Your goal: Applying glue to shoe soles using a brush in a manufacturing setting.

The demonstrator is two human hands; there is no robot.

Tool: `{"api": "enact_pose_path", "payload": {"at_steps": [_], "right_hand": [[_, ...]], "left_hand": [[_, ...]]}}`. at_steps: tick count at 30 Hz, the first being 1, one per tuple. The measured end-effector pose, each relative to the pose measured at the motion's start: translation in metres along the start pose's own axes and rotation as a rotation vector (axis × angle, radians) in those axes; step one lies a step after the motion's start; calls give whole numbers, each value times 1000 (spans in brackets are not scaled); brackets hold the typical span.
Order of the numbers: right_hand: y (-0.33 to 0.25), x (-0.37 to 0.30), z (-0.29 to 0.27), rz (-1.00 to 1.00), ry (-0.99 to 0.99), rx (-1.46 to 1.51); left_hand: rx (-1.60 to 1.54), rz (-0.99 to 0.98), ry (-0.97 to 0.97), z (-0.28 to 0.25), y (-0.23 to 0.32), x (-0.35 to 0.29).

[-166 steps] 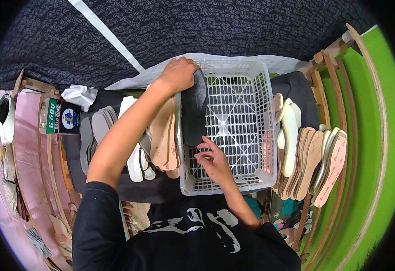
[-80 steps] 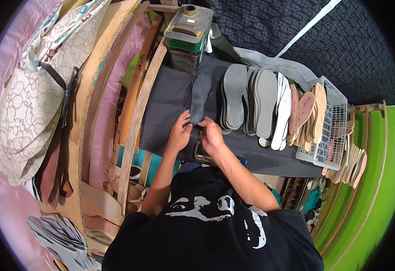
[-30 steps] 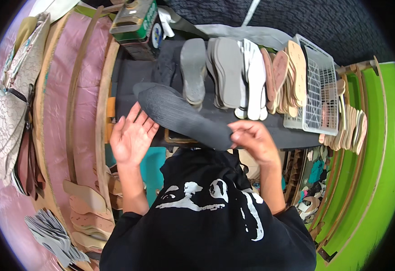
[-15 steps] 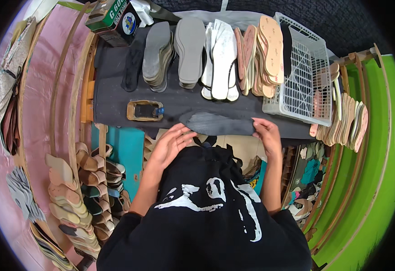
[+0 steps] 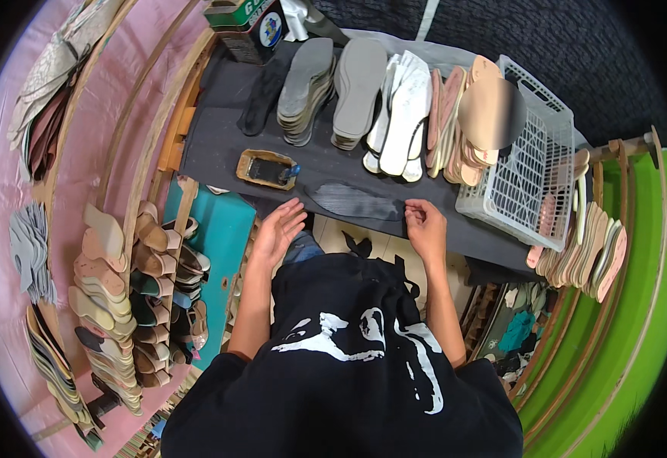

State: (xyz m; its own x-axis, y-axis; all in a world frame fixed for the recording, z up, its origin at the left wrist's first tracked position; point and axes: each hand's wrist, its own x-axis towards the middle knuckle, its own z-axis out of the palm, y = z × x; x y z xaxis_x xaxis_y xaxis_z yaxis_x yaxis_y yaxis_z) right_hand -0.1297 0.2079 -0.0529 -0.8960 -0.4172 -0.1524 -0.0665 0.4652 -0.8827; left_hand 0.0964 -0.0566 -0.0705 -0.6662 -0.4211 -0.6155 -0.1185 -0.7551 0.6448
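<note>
A dark grey insole-shaped piece (image 5: 356, 201) lies flat near the front edge of the dark-covered table. Beside its left end, my left hand (image 5: 278, 227) hovers palm inward, fingers stretched out and holding nothing. The fingers of my right hand (image 5: 426, 229) are bent together at the piece's right tip and seem to pinch it. Left of the piece stands a small brownish open container (image 5: 245, 165) with dark contents and something blue at its right end.
Behind are stacks of grey insoles (image 5: 358, 88), white insoles (image 5: 404, 114) and tan insoles (image 5: 448, 114), the last partly under a blurred patch. A white plastic basket (image 5: 474, 200) stands right, a metal can (image 5: 245, 30) at back left. Shoe racks (image 5: 158, 282) flank the left.
The view has turned and shifted. My left hand has moved away from the dark grey piece, which now rests flat on the table. My right hand stays at its right end.
</note>
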Motion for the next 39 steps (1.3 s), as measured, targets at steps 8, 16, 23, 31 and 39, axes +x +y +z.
{"api": "enact_pose_path", "payload": {"at_steps": [8, 16, 23, 31, 39], "right_hand": [[-86, 6, 91, -211, -215, 260], [-133, 36, 181, -524, -386, 33], [-154, 24, 197, -573, -112, 62], [-146, 12, 191, -375, -21, 139], [-94, -3, 127, -152, 392, 382]], "left_hand": [[898, 774, 239, -29, 71, 6], [1427, 783, -51, -41, 135, 44], [1337, 744, -87, -52, 143, 52], [1363, 741, -115, -53, 145, 52], [1352, 1053, -142, -20, 139, 27]]}}
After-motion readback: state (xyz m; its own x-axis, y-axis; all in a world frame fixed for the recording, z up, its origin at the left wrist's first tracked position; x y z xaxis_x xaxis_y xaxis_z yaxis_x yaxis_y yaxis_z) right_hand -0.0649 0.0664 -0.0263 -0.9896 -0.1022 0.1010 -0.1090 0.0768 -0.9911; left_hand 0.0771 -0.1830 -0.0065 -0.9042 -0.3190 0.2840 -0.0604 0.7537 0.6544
